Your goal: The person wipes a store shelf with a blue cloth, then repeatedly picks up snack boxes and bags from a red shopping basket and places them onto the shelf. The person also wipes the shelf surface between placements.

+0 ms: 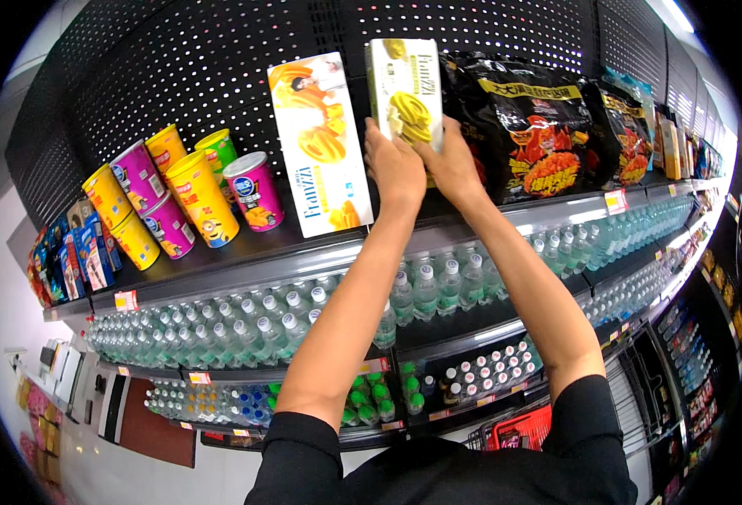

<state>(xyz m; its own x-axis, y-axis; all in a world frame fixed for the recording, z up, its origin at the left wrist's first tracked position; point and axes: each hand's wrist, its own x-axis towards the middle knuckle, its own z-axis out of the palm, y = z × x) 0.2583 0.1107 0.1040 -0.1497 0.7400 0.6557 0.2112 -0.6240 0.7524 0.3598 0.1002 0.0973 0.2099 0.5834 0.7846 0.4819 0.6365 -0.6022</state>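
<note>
On the upper shelf both my hands hold a white and green Franzzi biscuit box (pixel 407 82) upright between them. My left hand (pixel 394 165) grips its left side and lower front; my right hand (pixel 452 163) grips its right side, with the fingertips of both hands nearly meeting on the front. The box's lower part is mostly hidden by the hands. A taller white and orange Franzzi box (pixel 322 145) stands just left of my left hand. Black noodle packs (pixel 538 132) stand close to the right of my right hand.
Crisp canisters (pixel 202 199) and blue snack boxes (pixel 87 255) stand further left. Behind is a black perforated panel (pixel 219 63). Bottled drinks (pixel 238 334) fill lower shelves below the shelf edge (pixel 251 268). A red basket (pixel 522 429) and a wire cart (pixel 636 391) are at the lower right.
</note>
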